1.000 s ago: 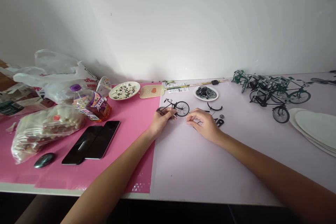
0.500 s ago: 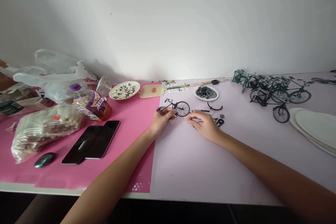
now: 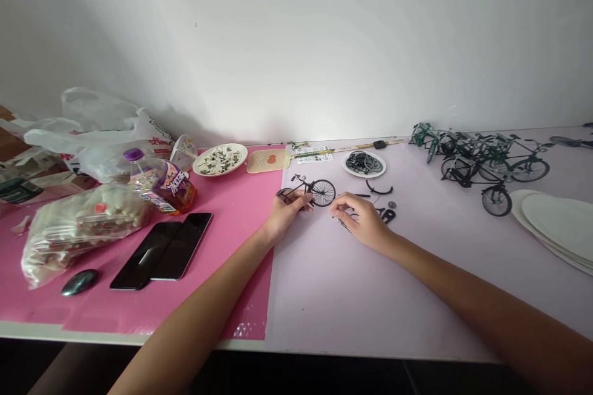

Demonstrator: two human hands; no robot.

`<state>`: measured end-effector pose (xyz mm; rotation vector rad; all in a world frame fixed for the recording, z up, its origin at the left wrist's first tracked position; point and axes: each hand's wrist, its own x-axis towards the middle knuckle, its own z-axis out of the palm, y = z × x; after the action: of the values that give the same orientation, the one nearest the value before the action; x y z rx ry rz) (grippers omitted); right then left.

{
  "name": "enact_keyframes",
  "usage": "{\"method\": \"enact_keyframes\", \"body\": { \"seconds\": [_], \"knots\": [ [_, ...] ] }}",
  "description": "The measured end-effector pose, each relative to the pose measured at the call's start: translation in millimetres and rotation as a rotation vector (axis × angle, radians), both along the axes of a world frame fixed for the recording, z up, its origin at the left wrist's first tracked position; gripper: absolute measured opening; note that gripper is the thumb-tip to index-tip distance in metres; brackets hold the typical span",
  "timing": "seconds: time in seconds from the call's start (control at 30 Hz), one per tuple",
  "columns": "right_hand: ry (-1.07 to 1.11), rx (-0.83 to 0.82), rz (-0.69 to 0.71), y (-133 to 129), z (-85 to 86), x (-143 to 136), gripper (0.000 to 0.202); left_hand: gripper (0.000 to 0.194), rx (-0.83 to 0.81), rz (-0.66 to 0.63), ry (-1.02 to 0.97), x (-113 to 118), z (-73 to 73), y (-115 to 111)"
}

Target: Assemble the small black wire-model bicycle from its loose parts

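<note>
From here, I see the left hand (image 3: 283, 216) pinching a miniature black bicycle (image 3: 311, 188) at its one o'clock; at the bicycle's four o'clock, the right hand (image 3: 364, 219) curls, its grip unclear.

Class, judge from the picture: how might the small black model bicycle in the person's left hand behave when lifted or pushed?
The small black model bicycle, held in the left hand, is probably light for its size, since it is thin and open-framed. Its finely spoked wheels look fragile. Being narrow, they could roll, or let it tip sideways, when pushed.
</note>
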<state>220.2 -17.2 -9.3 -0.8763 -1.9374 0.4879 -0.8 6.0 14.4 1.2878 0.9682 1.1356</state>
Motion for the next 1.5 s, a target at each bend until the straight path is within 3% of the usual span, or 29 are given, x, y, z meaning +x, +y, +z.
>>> {"method": "enact_keyframes", "body": {
  "seconds": [0.27, 0.63, 1.5],
  "knots": [
    [0.037, -0.035, -0.068, -3, 0.9, -2, 0.007, 0.027, 0.013, 0.004, 0.023, 1, 2.7, -2],
    [0.038, -0.089, -0.037, -1, -5.2, -1, 0.005, 0.033, 0.006, 0.008, 0.062, 3, 8.3, -7],
    [-0.006, -0.060, -0.018, 0, -6.6, 2, 0.008, 0.035, 0.039, -0.024, 0.103, 2, 3.7, -5]
  ]
}}
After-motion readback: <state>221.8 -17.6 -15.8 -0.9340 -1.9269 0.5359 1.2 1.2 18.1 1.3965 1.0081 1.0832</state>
